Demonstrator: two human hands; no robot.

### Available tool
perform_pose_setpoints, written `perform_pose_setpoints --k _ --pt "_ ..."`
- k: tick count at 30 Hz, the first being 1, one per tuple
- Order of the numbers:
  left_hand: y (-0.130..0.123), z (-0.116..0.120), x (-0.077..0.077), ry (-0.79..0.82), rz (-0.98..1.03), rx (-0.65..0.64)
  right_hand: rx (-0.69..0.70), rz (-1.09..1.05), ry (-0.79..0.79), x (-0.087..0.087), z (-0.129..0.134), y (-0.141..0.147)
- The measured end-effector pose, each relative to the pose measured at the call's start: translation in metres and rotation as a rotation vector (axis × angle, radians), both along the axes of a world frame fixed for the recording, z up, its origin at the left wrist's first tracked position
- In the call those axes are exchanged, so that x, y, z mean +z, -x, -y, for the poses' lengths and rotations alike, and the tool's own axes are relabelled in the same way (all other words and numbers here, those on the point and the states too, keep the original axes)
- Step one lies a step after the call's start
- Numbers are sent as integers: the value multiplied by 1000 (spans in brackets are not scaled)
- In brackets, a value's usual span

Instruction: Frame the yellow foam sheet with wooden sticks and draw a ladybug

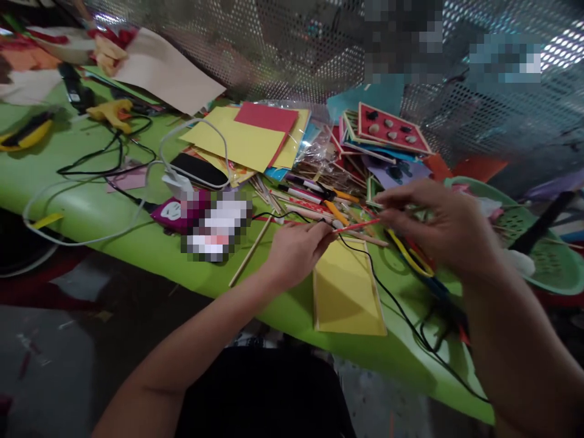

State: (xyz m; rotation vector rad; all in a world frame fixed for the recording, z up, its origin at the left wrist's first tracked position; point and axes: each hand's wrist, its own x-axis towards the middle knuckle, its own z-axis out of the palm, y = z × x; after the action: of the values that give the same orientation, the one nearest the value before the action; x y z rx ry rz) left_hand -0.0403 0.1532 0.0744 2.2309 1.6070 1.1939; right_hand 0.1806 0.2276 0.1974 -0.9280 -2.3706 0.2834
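A slim, straight red strip (358,227) is held in a closed pinch by the left hand (298,246) at nine o'clock and the right hand (440,228) at three.

On the bright-green table (82,201): one purple plastic power strip (185,213) with white charger (179,185) plugged in; one black flat oblong case (198,169); one yellow pistol-shaped tool (112,114). Rightward: one oval green perforated basket (552,264). Behind: grey perforated metal screen (292,45).
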Motion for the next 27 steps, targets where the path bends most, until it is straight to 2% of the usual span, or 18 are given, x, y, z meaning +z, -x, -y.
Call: perform_pose_setpoints --k 2,4,7,10,12,15,20,22,24,27 --pt "0 1 2 78 137 -49 -122 -305 74 -5 -5 -3" --pt "-1 3 4 150 261 -121 -101 -517 262 -10 -7 -3" --pt "-3 7 9 244 396 -224 -28 -625 495 -18 -1 4" --pt "-5 10 12 325 483 -285 -89 -724 490 -23 9 16" --pt "-5 12 14 351 529 -297 -100 -739 453 -25 16 25" --pt "-4 15 15 360 571 -294 -27 -696 435 -31 26 36" --pt "-3 18 10 330 638 -296 37 -511 649 -59 43 46" --pt "-4 17 8 316 688 -317 44 -500 654 -69 47 50" --pt "-5 16 7 314 733 -318 37 -469 641 -71 48 54" --pt "-4 12 8 338 784 -318 37 -427 721 -62 45 56"
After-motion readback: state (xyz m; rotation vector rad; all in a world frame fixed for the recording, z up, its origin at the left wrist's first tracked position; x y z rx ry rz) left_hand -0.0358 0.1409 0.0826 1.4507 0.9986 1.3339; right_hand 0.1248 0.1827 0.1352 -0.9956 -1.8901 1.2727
